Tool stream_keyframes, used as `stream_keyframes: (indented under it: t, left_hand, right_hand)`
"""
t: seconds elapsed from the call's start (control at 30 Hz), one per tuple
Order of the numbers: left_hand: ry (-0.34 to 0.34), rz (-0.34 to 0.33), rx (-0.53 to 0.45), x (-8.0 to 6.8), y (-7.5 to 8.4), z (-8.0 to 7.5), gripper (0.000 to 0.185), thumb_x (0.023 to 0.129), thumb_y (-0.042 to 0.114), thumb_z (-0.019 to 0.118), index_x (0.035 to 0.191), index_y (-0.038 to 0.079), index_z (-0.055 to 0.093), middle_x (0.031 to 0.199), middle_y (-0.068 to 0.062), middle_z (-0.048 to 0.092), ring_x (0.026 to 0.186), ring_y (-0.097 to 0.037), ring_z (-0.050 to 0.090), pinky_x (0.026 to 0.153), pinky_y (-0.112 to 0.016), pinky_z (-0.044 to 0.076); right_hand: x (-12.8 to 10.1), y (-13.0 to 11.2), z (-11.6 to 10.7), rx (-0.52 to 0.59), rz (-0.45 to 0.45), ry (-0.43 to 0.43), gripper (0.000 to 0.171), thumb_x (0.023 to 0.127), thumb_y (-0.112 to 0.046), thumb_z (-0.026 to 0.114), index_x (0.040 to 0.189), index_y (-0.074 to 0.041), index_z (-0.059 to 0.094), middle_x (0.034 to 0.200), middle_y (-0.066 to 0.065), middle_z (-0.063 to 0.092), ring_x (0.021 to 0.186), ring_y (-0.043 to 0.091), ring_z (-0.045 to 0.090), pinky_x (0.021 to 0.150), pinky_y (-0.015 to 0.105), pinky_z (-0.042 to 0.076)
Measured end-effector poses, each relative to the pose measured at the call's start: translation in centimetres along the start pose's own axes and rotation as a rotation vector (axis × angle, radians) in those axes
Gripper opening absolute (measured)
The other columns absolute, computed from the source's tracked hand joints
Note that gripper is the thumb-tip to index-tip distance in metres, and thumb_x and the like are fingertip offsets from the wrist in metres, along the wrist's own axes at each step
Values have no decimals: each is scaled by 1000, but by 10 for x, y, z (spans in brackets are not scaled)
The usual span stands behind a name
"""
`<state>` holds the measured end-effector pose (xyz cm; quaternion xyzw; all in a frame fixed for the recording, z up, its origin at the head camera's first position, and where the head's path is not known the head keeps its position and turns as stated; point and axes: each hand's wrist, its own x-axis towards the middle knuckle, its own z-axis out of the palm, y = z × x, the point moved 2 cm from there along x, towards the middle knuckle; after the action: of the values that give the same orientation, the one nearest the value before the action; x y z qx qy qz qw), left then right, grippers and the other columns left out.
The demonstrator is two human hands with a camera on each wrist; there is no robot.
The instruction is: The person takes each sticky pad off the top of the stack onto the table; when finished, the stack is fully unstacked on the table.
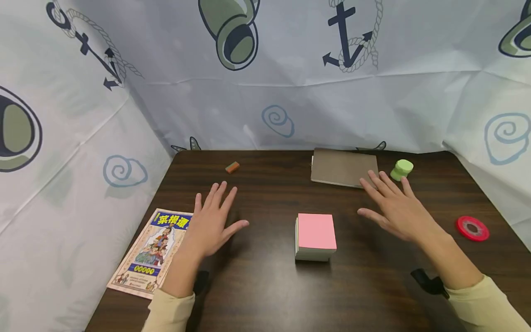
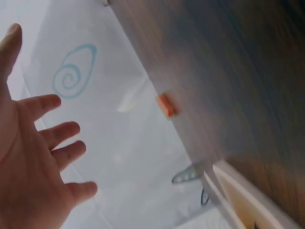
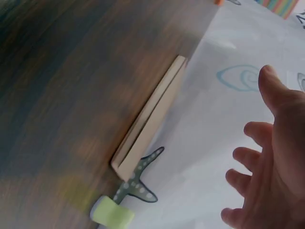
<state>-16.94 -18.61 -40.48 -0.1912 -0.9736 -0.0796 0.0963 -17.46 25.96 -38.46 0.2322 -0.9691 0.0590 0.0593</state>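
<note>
from my seat away from the rig, i start at the left of the head view, where a printed booklet (image 1: 163,244) with yellow characters on a blue band lies slantwise on the dark wooden table (image 1: 265,203). next comes the left hand (image 1: 210,225), its fingers spread and its thumb out toward the middle; it covers the booklet's right side from where i look, and i cannot tell whether the two touch. beyond its fingertips, near the back edge, i have a small orange block (image 1: 232,167). between the hands, well apart from both, stands a thick paper block (image 1: 316,233) with a pink top and pale sides. farther back and to the right a brown-grey notebook (image 1: 344,167) lies flat by the back edge. the right hand (image 1: 392,208) is spread too, thumb toward the middle, its fingertips overlapping the notebook's near right corner in my line of sight; contact i cannot make out. just beside those fingertips is a pale green waisted piece (image 1: 401,169). last, to the right of the wrist, a red disc (image 1: 473,228) with a dark centre lies on the wood.
</note>
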Motion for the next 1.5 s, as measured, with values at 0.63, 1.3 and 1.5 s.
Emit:
stream_keyframes:
  t: [0.63, 1.3, 1.5]
  left_hand:
    - [-341, 195, -784, 17, 110, 45, 114, 74, 56, 80, 157, 29, 7, 156, 1, 27, 140, -18, 30, 107, -50, 33]
    - [-222, 110, -857, 26, 127, 58, 86, 66, 30, 92, 134, 20, 41, 134, 4, 51, 123, -15, 49, 101, -39, 41]
    - [-236, 102, -871, 25, 127, 58, 85, 67, 32, 92, 134, 21, 41, 134, 5, 50, 125, -14, 48, 101, -40, 40]
  right_hand:
    - [11, -100, -12, 438, -339, -89, 77, 88, -55, 66, 152, -24, 38, 157, -2, 29, 142, 27, 29, 106, 53, 33]
    - [22, -120, 1, 391, -378, -61, 74, 79, -37, 82, 143, -19, 51, 138, -5, 48, 117, 13, 46, 90, 38, 45]
    - [23, -121, 0, 364, -375, -43, 71, 77, -37, 83, 141, -22, 54, 135, -6, 49, 114, 12, 48, 87, 37, 46]
